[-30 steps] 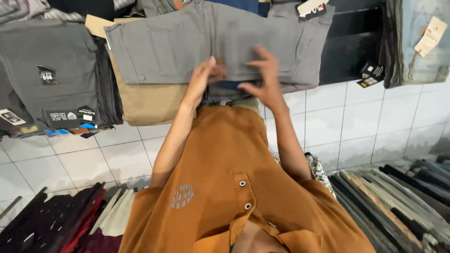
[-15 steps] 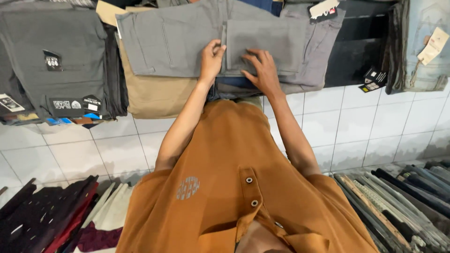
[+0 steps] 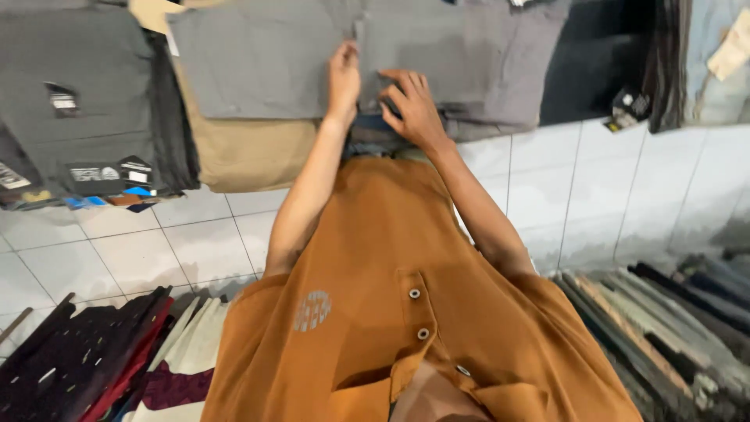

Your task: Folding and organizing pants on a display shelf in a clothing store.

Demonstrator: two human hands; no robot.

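Observation:
Folded grey trousers (image 3: 258, 62) lie on top of a pile straight ahead of me. My left hand (image 3: 344, 78) rests at the middle fold, fingers curled against the cloth's edge. My right hand (image 3: 410, 109) is just to its right, fingers bent over the lower edge of the folded half. Under the grey pair, tan trousers (image 3: 250, 152) stick out at the lower left and a blue garment (image 3: 373, 125) shows by my wrists. My orange buttoned shirt (image 3: 391, 258) fills the lower middle. The picture is blurred.
A dark grey folded stack with tags (image 3: 78, 94) sits at the left, and black clothes (image 3: 594, 70) and pale jeans (image 3: 719, 70) at the upper right. White tiles (image 3: 594, 187) lie below. Rows of folded garments run at the bottom right (image 3: 664, 328) and bottom left (image 3: 94, 359).
Both hands came down from spread fingers onto the grey trousers, flattening the folded half. They now sit closer together with fingers curled, and the view has tilted downward.

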